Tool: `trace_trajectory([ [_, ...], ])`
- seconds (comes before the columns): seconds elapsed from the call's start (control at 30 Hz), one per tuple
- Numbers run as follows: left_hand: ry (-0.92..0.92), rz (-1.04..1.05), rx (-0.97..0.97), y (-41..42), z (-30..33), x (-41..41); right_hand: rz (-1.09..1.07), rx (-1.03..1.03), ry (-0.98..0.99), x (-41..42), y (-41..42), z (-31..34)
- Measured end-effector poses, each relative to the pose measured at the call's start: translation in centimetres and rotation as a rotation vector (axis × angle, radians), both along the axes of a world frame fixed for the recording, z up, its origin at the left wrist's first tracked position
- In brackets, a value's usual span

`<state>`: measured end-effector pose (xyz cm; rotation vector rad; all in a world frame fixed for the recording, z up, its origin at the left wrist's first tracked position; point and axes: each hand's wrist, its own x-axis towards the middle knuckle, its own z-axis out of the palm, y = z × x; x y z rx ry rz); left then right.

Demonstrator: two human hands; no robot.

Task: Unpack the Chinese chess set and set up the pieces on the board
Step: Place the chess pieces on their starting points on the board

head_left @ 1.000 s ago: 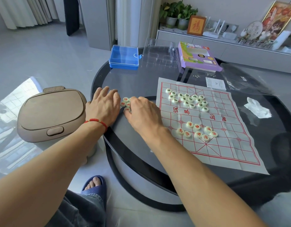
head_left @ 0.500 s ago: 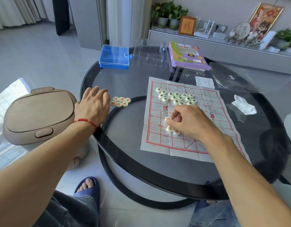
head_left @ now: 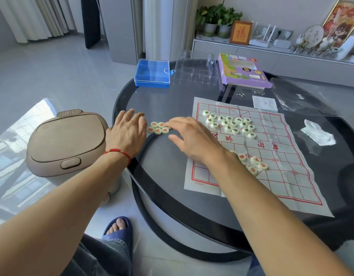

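Observation:
A white paper chess board (head_left: 271,156) with red lines lies on the round dark glass table (head_left: 168,172). Several black-lettered pieces (head_left: 230,124) are bunched at its far end, and several red-lettered pieces (head_left: 252,162) lie near its middle, partly behind my right wrist. A small cluster of red-lettered pieces (head_left: 158,128) sits on the glass left of the board. My left hand (head_left: 126,134) rests flat at the table's rim, just left of that cluster. My right hand (head_left: 192,138) reaches over with straight fingers, its fingertips touching the cluster's right side.
At the table's far side stand a blue plastic case (head_left: 152,74), a clear plastic tray (head_left: 196,70) and a purple game box (head_left: 244,70). A clear bag (head_left: 303,96), a leaflet (head_left: 264,103) and crumpled white paper (head_left: 319,134) lie right. A beige lidded bin (head_left: 66,144) stands left.
My right hand went from the left cluster to the red pieces on the board, then came back left to the cluster. My left hand stayed at the rim.

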<state>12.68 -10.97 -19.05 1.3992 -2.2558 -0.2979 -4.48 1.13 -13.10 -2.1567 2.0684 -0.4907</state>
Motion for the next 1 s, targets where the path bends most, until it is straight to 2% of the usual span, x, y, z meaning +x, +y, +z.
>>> trace_trajectory([
  [0.13, 0.001, 0.01, 0.003, -0.3, -0.3, -0.1, -0.016, 0.009, 0.116, 0.1, 0.5, -0.8],
  [0.3, -0.013, 0.012, -0.009, -0.1, 0.1, -0.1, -0.067, -0.032, 0.17, 0.1, 2.3, -0.6],
  [0.5, -0.017, 0.012, -0.009, 0.4, 0.3, -0.1, -0.06, 0.001, -0.017, 0.5, 1.2, -0.9],
  [0.7, -0.031, -0.02, -0.016, -0.7, -0.6, 0.2, -0.04, -0.062, -0.031, -0.9, 4.8, 1.4],
  [0.8, -0.019, -0.025, -0.029, -1.1, -0.9, 0.2, -0.148, 0.018, 0.011, -5.2, 8.6, 3.0],
  [1.0, -0.038, -0.034, -0.036, -1.3, -1.1, 0.2, -0.531, 0.169, 0.039, -14.3, 14.9, 3.0],
])
